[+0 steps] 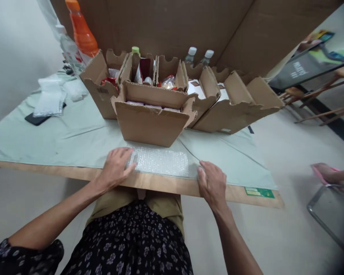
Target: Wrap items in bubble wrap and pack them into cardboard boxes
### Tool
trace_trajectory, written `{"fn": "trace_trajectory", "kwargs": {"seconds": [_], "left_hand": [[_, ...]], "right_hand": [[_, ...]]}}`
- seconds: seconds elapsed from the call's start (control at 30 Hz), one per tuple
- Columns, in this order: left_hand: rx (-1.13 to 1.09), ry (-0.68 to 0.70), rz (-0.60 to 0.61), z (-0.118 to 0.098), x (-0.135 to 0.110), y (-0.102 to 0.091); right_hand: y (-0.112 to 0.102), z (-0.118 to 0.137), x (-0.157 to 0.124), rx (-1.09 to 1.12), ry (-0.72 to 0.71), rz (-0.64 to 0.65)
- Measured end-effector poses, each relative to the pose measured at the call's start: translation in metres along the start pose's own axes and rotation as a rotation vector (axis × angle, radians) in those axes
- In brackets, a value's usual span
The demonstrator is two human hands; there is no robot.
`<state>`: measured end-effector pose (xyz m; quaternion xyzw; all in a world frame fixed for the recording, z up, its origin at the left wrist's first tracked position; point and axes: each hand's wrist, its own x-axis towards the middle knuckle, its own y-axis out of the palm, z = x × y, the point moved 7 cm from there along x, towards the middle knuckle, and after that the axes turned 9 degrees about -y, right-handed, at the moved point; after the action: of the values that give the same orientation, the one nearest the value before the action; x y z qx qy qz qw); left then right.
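Observation:
A clear bubble wrap pouch (pixel 160 161) lies flat on the pale green tablecloth near the front edge. My left hand (pixel 117 168) rests at the pouch's left end, thumb and fingers apart, fingertips on or beside it. To the right of the pouch, separated by a small gap, is my right hand (pixel 212 183). Its fingers are curled and close to the thumb at the table edge; whatever they may hold is hidden. Just behind the pouch stands a cardboard bin (pixel 150 124) with purple-edged packs inside.
A row of open cardboard bins (pixel 232 114) with packets and boxes spans the back. Bottles, one an orange bottle (pixel 84 34), stand behind it. Clear plastic sleeves (pixel 50 99) partly cover a dark flat object (pixel 37 119) at left. Another person's foot (pixel 326 173) shows at right.

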<state>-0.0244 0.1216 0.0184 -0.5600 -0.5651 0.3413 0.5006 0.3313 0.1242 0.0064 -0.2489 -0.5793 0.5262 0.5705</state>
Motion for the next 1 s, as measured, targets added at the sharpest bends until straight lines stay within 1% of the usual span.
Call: {"fn": "trace_trajectory", "kwargs": {"seconds": [0.03, 0.07, 0.13, 0.17, 0.23, 0.33, 0.43, 0.5, 0.57, 0.6, 0.67, 0.7, 0.73, 0.77, 0.8, 0.83, 0.87, 0.9, 0.97, 1.0], "left_hand": [[0.012, -0.1, -0.027, 0.009, 0.004, -0.007], [0.033, -0.194, -0.028, 0.017, 0.007, -0.011], [0.039, -0.334, 0.034, 0.028, 0.013, -0.01], [0.018, -0.378, 0.068, 0.03, 0.015, -0.007], [-0.055, -0.417, 0.103, 0.029, 0.019, -0.001], [-0.149, -0.412, 0.084, 0.021, 0.018, 0.004], [-0.237, -0.423, 0.05, 0.017, 0.007, 0.004], [-0.317, -0.422, 0.013, 0.017, -0.001, 0.002], [-0.398, -0.393, -0.016, 0.015, -0.008, 0.0], [-0.428, -0.355, -0.021, 0.013, -0.01, -0.001], [-0.443, -0.204, -0.027, 0.0, -0.014, -0.007], [-0.43, -0.101, -0.051, -0.009, -0.016, -0.014], [-0.41, 0.008, -0.1, -0.019, -0.02, -0.026], [-0.383, 0.107, -0.172, -0.029, -0.024, -0.041], [-0.348, 0.189, -0.262, -0.037, -0.028, -0.059], [-0.306, 0.247, -0.36, -0.044, -0.031, -0.078], [-0.259, 0.285, -0.464, -0.048, -0.032, -0.099], [-0.209, 0.307, -0.566, -0.051, -0.03, -0.12], [-0.116, 0.285, -0.734, -0.048, -0.013, -0.156], [-0.084, 0.241, -0.776, -0.042, 0.003, -0.17]], "right_hand": [[0.002, 0.003, 0.006, -0.004, 0.022, -0.003], [0.007, 0.008, 0.013, -0.007, 0.033, 0.009], [0.019, 0.022, 0.025, 0.01, 0.04, 0.042], [0.024, 0.029, 0.029, 0.034, 0.04, 0.049], [0.029, 0.038, 0.033, 0.119, 0.048, 0.033], [0.028, 0.035, 0.027, 0.321, 0.13, 0.0], [0.022, 0.026, 0.015, 0.542, 0.251, -0.01], [0.018, 0.024, 0.01, 0.639, 0.274, -0.017], [0.015, 0.027, 0.007, 0.66, 0.237, 0.003], [0.014, 0.03, 0.006, 0.642, 0.2, 0.035], [0.009, 0.04, 0.006, 0.575, 0.075, 0.122], [0.004, 0.048, 0.006, 0.542, -0.015, 0.167], [-0.003, 0.056, 0.006, 0.519, -0.114, 0.202], [-0.014, 0.064, 0.007, 0.506, -0.208, 0.211], [-0.029, 0.071, 0.009, 0.502, -0.285, 0.183], [-0.048, 0.076, 0.014, 0.499, -0.337, 0.118], [-0.069, 0.08, 0.022, 0.489, -0.36, 0.015], [-0.093, 0.082, 0.033, 0.472, -0.364, -0.119], [-0.135, 0.086, 0.063, 0.428, -0.359, -0.394], [-0.149, 0.088, 0.082, 0.413, -0.362, -0.494]]}}
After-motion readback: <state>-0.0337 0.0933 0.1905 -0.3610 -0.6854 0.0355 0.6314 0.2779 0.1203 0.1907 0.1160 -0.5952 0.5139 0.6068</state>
